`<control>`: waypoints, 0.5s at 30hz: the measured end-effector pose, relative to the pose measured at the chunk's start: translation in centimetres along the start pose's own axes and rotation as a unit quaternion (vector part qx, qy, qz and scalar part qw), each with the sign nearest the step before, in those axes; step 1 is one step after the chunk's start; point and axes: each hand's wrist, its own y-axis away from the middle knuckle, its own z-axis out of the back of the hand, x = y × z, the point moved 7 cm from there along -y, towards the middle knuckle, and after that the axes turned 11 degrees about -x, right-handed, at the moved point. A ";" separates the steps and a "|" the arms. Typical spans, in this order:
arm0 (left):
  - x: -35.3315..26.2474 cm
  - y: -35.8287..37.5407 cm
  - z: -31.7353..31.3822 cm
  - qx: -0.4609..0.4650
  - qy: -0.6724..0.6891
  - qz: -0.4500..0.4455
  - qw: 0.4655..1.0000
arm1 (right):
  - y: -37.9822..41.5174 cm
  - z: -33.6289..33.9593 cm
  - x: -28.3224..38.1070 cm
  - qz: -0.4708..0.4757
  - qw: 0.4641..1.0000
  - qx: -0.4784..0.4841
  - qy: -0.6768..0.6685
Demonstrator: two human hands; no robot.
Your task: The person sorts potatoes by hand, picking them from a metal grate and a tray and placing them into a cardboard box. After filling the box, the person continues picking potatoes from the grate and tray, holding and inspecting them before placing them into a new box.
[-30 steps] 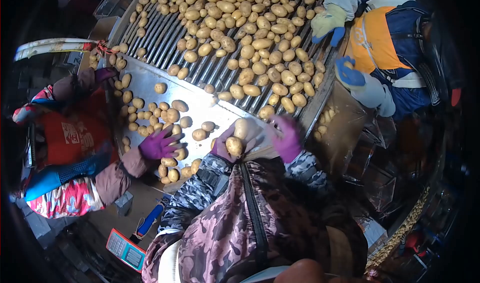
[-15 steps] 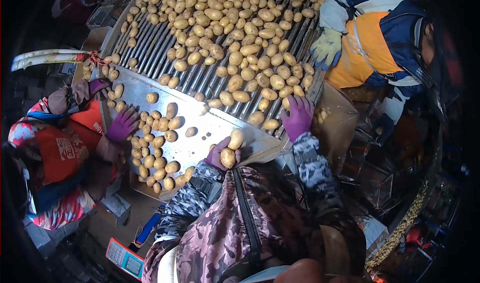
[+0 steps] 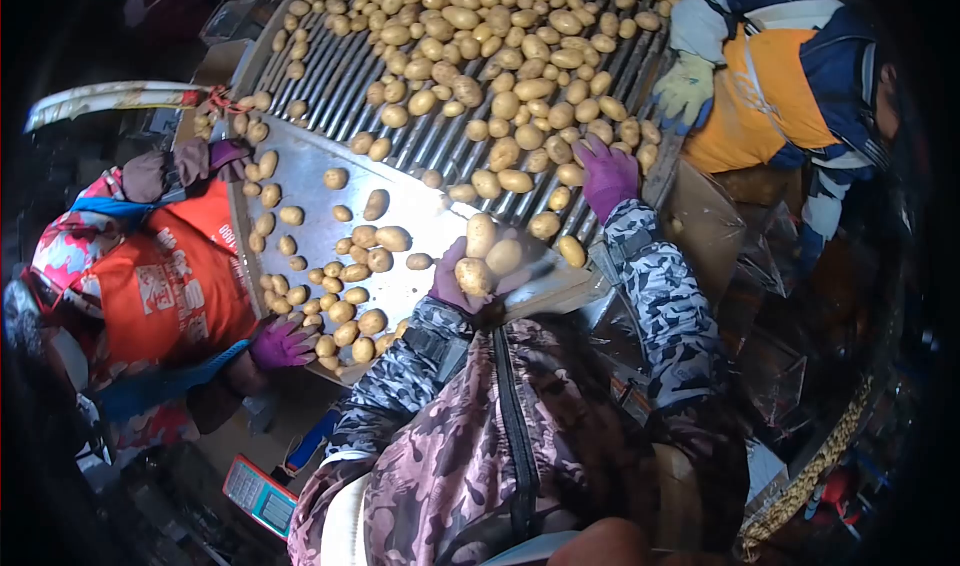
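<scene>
My left hand (image 3: 453, 284), in a purple glove, is held palm up in front of my jacket, with its fingers curled around potatoes (image 3: 473, 277). Another potato (image 3: 481, 234) sits above that one in the hand, and a third potato (image 3: 503, 257) shows at their right beside a blurred patch. My right hand (image 3: 609, 180), gloved in purple too, reaches forward to the lower right edge of the roller conveyor (image 3: 410, 151). Its fingers are spread over the potatoes there, with a single potato (image 3: 570, 174) just left of the thumb.
Loose potatoes (image 3: 372, 322) lie on a metal tray (image 3: 310, 161) at the left. A co-worker in a red apron (image 3: 175, 271) has both gloved hands at its edge. Another person in an orange apron (image 3: 765, 96) rests a gloved hand (image 3: 684, 91) by the conveyor's right side.
A third potato now appears at my left hand, where two showed before. My right hand has shifted up the conveyor's edge. The left co-worker's near hand has moved down the tray.
</scene>
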 end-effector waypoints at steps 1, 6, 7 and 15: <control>0.3 -0.2 0.5 -0.008 0.043 0.031 0.999 | -0.3 -1.0 0.1 0.008 0.998 0.055 0.039; -0.2 -0.3 1.0 -0.031 -0.045 -0.011 0.998 | 1.8 -2.8 -1.8 0.038 0.996 0.062 -0.053; -0.6 -0.1 0.6 -0.034 -0.149 -0.071 0.986 | 2.1 -2.0 -1.2 0.043 0.996 0.061 -0.050; -4.2 2.2 -0.1 -0.053 -0.498 -0.270 0.822 | 10.7 0.4 7.7 -0.414 0.483 0.046 -0.770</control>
